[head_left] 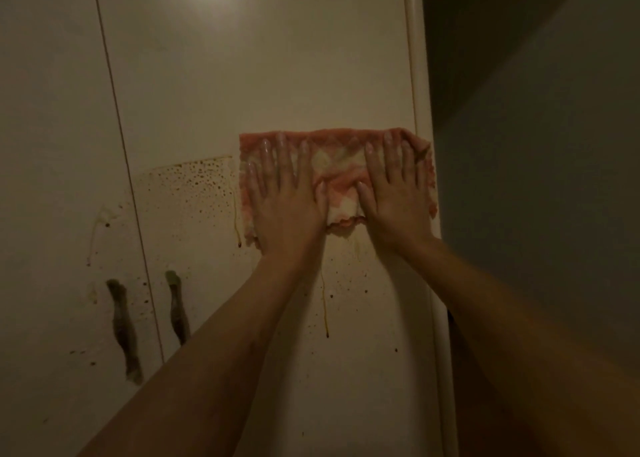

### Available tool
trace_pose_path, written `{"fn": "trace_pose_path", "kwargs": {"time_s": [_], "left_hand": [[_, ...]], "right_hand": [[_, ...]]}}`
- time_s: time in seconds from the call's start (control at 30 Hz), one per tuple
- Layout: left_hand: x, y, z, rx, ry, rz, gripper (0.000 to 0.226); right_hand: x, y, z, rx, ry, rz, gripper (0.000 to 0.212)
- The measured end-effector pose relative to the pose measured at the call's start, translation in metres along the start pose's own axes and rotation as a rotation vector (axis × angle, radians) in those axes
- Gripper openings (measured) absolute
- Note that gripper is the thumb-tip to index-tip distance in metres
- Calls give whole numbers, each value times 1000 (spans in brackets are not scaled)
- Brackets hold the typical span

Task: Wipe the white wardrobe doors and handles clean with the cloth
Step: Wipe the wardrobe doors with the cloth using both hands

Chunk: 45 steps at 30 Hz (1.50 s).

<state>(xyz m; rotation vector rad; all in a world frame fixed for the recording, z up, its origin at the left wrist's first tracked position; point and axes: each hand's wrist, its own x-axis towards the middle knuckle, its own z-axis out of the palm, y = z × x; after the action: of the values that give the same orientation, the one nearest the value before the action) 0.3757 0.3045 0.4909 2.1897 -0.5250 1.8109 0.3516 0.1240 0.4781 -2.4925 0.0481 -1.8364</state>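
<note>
A pink and white cloth [341, 166] lies flat against the right white wardrobe door [263, 76]. My left hand [285, 197] presses its left half with fingers spread. My right hand [394, 193] presses its right half, near the door's right edge, in the same way. Dark brown specks and drips [194, 186] cover the door to the left of the cloth and below it. Two dark, dirty handles hang lower left: the right door's handle [177, 307] and the left door's handle [123, 328] on the left door [52, 127].
A rounded white corner post [420, 93] ends the wardrobe on the right. Beyond it a dim grey wall [540, 145] recedes. A thin gap [114, 110] separates the two doors. The light is low.
</note>
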Motion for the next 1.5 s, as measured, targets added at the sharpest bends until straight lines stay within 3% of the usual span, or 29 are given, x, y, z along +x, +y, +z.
{"fn": "trace_pose_path", "kwargs": {"time_s": [0.93,1.2,1.5], "left_hand": [[-199,-3,25,58,-159,109,63],[-185,-6,24,56,-162,166,64],[-90,9,15,16,-111,116,60]], "right_hand": [[-211,-1,44,-56,-205,63,64],[-197,-2,41,-54,-175,77,63],[-87,-2,15,-62,-93,43,62]]}}
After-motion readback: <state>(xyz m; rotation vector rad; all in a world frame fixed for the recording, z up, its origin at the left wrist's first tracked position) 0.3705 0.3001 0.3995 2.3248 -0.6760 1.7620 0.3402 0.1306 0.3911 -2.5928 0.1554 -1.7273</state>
